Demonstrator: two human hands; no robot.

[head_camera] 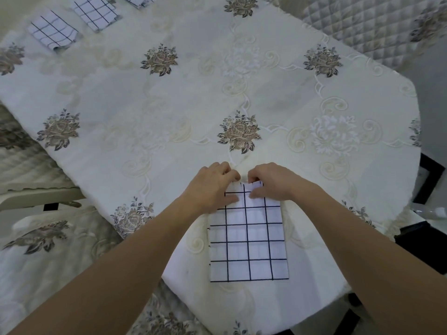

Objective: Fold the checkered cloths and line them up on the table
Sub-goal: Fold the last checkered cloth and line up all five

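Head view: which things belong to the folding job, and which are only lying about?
Job: flat checkered cloth; left hand and right hand gripping its far edge; three folded cloths lined up far left; table.
Lying about: quilted fabric top right; flowered fabric lower left.

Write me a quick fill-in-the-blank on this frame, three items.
1. The left hand and right hand both pinch the cloth at its ___ edge.
2. ___ folded cloths lie in a row at the far left of the table, one of them cut off by the frame.
3. The cloth's pattern is a dark grid on ___.

Missing words: far; three; white.
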